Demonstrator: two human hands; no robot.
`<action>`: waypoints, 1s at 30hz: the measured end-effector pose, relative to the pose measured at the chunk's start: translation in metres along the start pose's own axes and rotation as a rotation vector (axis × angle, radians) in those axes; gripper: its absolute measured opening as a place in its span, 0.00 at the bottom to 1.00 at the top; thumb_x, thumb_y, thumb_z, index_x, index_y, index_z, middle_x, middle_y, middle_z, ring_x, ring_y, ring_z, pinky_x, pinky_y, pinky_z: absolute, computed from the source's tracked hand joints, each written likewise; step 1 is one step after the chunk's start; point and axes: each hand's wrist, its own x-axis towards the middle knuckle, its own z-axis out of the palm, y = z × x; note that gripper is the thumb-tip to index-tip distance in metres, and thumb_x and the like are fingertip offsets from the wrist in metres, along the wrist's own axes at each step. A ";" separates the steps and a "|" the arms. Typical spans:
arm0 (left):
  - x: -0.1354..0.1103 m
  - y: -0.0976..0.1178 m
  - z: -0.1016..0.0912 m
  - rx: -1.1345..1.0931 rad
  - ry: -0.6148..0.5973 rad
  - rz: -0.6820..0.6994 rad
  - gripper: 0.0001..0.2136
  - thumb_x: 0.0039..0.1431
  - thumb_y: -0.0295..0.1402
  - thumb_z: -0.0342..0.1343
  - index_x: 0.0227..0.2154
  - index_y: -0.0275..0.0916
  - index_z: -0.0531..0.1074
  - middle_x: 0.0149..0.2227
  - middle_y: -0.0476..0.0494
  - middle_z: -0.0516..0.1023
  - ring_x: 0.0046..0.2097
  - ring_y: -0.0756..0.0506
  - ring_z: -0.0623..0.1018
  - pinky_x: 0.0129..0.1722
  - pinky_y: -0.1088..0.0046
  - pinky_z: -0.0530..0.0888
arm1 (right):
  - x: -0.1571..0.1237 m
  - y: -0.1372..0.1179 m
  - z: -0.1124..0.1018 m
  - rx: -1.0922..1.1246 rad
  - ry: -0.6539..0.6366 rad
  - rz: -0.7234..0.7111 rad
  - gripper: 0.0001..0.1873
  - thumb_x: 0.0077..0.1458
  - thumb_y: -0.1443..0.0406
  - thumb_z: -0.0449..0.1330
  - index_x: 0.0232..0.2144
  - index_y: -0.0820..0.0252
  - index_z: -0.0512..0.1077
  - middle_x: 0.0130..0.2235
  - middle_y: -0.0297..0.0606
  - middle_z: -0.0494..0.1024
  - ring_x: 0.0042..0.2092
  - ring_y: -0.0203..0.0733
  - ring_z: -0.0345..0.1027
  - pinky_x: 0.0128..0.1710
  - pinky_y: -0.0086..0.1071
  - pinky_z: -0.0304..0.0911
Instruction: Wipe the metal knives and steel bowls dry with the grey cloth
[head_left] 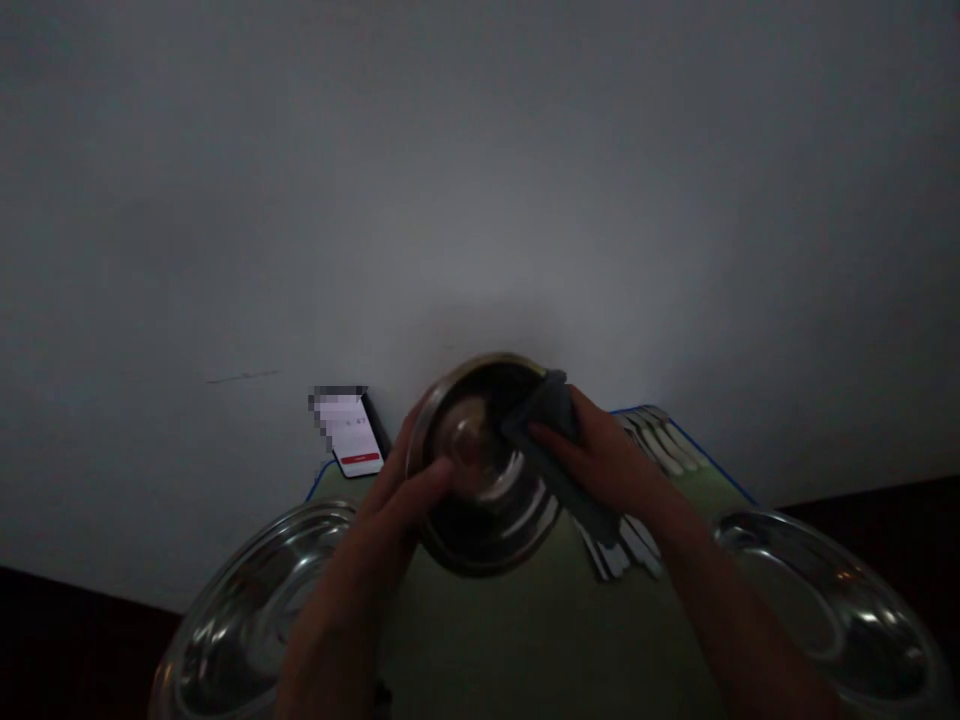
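A round, shiny metal bowl [487, 545] is held up and tilted above the table, its inside facing me. My left hand [401, 500] grips its left rim, the thumb lying over the inside and the other fingers hidden behind. In my right hand [600, 445] is a bunched grey-blue cloth [555, 425], pressed against the bowl's upper right rim and inner wall. Part of the cloth hangs down below that hand. Dim light and blur soften the details of the bowl's inside.
Large metal basins stand at the left [217, 640] and right [877, 620]. Several pieces of cutlery [664, 440] lie at the back right of the green tabletop [480, 640], others [619, 555] nearer. A lit phone [352, 435] leans by the pale wall [480, 180].
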 end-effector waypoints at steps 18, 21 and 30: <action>0.011 -0.014 0.016 0.386 0.401 0.450 0.17 0.62 0.39 0.49 0.54 0.51 0.65 0.56 0.52 0.70 0.57 0.44 0.68 0.55 0.68 0.66 | 0.005 0.004 0.040 0.087 0.175 0.175 0.23 0.58 0.50 0.45 0.32 0.60 0.69 0.28 0.41 0.76 0.31 0.44 0.70 0.28 0.32 0.58; 0.017 -0.019 0.014 0.330 0.412 0.447 0.19 0.61 0.38 0.50 0.55 0.50 0.62 0.57 0.50 0.67 0.59 0.43 0.65 0.57 0.66 0.64 | 0.004 0.011 0.044 0.177 0.042 0.157 0.21 0.57 0.51 0.48 0.34 0.61 0.71 0.32 0.42 0.78 0.36 0.45 0.72 0.32 0.33 0.62; 0.002 -0.003 -0.009 0.426 -0.098 -0.119 0.24 0.56 0.39 0.55 0.56 0.50 0.62 0.57 0.44 0.68 0.56 0.36 0.69 0.55 0.55 0.65 | 0.002 0.006 0.016 -0.215 0.032 -0.113 0.08 0.50 0.64 0.57 0.34 0.58 0.64 0.35 0.39 0.72 0.35 0.42 0.66 0.33 0.34 0.59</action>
